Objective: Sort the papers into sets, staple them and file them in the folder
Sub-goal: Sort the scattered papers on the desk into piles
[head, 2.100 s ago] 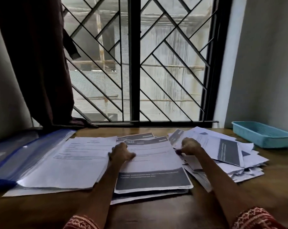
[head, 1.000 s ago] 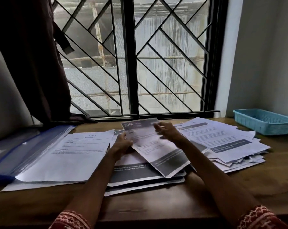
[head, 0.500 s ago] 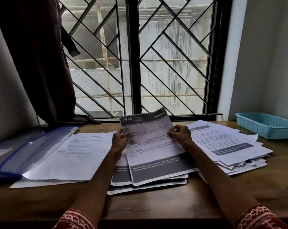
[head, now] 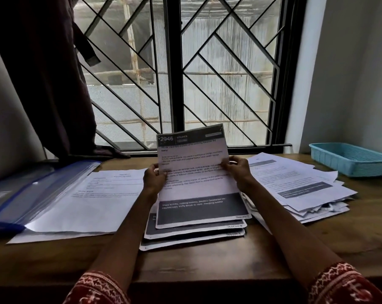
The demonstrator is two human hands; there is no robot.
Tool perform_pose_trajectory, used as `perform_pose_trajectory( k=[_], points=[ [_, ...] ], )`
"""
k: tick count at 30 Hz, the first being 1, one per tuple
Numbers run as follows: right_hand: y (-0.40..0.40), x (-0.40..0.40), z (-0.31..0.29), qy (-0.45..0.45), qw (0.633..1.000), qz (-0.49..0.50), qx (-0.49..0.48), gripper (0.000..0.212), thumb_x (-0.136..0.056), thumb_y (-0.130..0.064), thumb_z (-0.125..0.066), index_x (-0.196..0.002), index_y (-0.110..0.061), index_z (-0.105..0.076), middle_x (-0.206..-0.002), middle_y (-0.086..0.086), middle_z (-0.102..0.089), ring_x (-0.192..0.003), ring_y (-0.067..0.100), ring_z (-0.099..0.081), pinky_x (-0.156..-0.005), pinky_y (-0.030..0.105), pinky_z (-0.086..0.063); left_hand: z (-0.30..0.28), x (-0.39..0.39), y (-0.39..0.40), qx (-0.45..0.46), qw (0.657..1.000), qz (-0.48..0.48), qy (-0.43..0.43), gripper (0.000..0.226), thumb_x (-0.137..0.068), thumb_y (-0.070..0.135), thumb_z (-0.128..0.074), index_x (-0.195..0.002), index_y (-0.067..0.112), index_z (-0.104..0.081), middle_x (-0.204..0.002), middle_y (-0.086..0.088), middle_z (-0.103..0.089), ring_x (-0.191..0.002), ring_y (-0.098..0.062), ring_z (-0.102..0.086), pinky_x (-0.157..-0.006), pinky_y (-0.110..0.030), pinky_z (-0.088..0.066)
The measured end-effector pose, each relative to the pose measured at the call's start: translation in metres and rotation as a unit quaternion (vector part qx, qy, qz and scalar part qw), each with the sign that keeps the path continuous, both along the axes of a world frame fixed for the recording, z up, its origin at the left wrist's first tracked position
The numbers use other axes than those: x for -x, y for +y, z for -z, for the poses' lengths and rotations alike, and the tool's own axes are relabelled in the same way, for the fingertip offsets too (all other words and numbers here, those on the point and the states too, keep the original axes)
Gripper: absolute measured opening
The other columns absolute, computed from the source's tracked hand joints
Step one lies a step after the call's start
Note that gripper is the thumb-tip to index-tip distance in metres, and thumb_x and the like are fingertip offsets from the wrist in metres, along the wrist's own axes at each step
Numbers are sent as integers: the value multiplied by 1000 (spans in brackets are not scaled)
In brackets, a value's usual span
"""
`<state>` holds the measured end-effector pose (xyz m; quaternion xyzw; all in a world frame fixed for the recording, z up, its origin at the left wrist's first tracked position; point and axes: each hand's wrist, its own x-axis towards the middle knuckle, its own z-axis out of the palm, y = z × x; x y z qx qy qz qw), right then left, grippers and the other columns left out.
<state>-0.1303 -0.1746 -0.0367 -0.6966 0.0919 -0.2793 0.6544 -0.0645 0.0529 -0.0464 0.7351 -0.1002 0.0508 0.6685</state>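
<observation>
The left hand (head: 154, 178) pinches the left edge of a printed sheet (head: 196, 172), thumb on the front and fingers curled behind, while the right hand (head: 238, 170) pinches the right edge the same way. The sheet is raised and tilted toward the camera, its lower edge resting on the middle stack of papers (head: 194, 233) on the wooden table (head: 207, 264). Its dark header band reads 2946 and KITCHEN, and a dark band with pale text crosses its lower part. To the right lies a loose, untidy heap of papers (head: 299, 189), fanned and overlapping. To the left, a white sheet with fine print (head: 93, 200) lies partly under the flap of a blue translucent folder (head: 32, 194), which sits open at the table's left end. A light blue plastic tray (head: 352, 161) stands at the far right, near the wall. Behind the table are a barred window (head: 174, 73) and a dark curtain (head: 43, 73). Red patterned sleeves (head: 343, 284) show at the bottom.
</observation>
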Motion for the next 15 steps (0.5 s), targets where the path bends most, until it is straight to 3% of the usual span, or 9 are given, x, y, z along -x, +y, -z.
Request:
perform_pose_trajectory(
  k=[3,5,7,10,13,15],
  points=[
    [4,2,2,54,997,-31,52,21,-79,11,-62,-86,-8,-60,-84,12,-64,-71,21,-58,-58,24,-52,1,2,4,-131,988,-84,-10,35,-88,6,-57,-122,4,-53,-121,-21,-61,-111,-36,-57,-92,-40,-47],
    [6,2,5,101,975,35,195,36,-76,9,-61,-108,-7,-58,-101,16,-65,-83,27,-61,-70,31,-51,1,8,6,-298,941,-158,-30,39,-88,13,-57,-126,6,-49,-125,-20,-56,-117,-37,-50,-93,-41,-43],
    [6,4,5,112,928,114,337,50,-77,4,-62,-124,-9,-50,-116,14,-61,-102,29,-59,-81,31,-46,3,12,5,-397,894,-191,-75,45,-86,10,-58,-129,6,-43,-129,-18,-49,-121,-37,-41,-95,-45,-40],
    [0,9,-3,121,899,158,389,52,-79,1,-60,-128,-12,-46,-121,14,-57,-111,29,-55,-82,29,-43,5,10,1,-415,886,-181,-102,47,-85,5,-56,-130,10,-43,-131,-15,-47,-123,-35,-39,-97,-44,-37],
    [-13,12,-6,167,867,210,419,47,-81,-1,-55,-126,-9,-46,-118,17,-56,-113,32,-52,-84,34,-44,9,7,0,-401,907,-113,-63,51,-86,25,-63,-131,11,-43,-134,-16,-46,-125,-35,-39,-100,-43,-37],
    [-22,17,-5,211,839,246,436,45,-83,-6,-56,-126,-6,-44,-123,18,-51,-118,35,-47,-92,40,-43,12,6,0,-430,899,-73,-36,62,-83,41,-64,-132,10,-41,-137,-15,-44,-128,-35,-38,-103,-42,-36]
  ],
)
